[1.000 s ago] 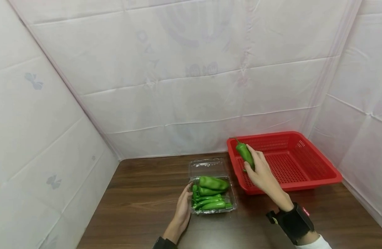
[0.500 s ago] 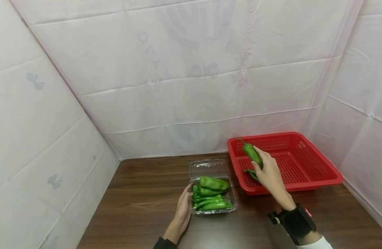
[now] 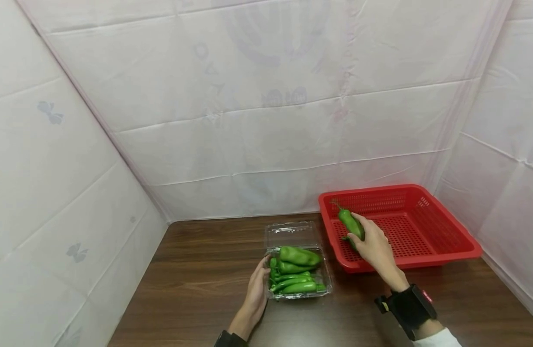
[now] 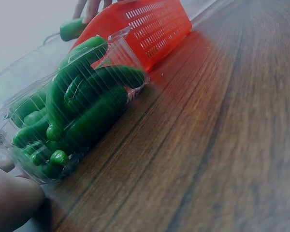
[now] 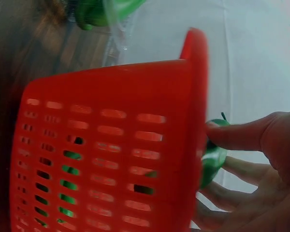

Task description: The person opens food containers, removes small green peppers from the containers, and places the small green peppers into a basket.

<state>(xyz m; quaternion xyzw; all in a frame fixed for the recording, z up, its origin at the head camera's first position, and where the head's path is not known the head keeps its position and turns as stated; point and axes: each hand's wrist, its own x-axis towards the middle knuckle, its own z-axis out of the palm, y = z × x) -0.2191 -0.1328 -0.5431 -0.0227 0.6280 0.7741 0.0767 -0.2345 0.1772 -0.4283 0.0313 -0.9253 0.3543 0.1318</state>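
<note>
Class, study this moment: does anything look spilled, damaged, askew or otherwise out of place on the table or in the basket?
Nothing stands out. The clear container sits flat on the table, lid open, peppers inside, with the left hand against its side. The right hand holds a green pepper in its grip over the red basket.

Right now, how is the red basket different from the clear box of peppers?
The red basket is opaque perforated plastic, while the clear box is see-through with a hinged lid open behind it. The basket is larger and nearly bare, with the right hand holding a pepper over it; the box is packed with peppers, the left hand touching its side. Both sit on the wooden table.
</note>
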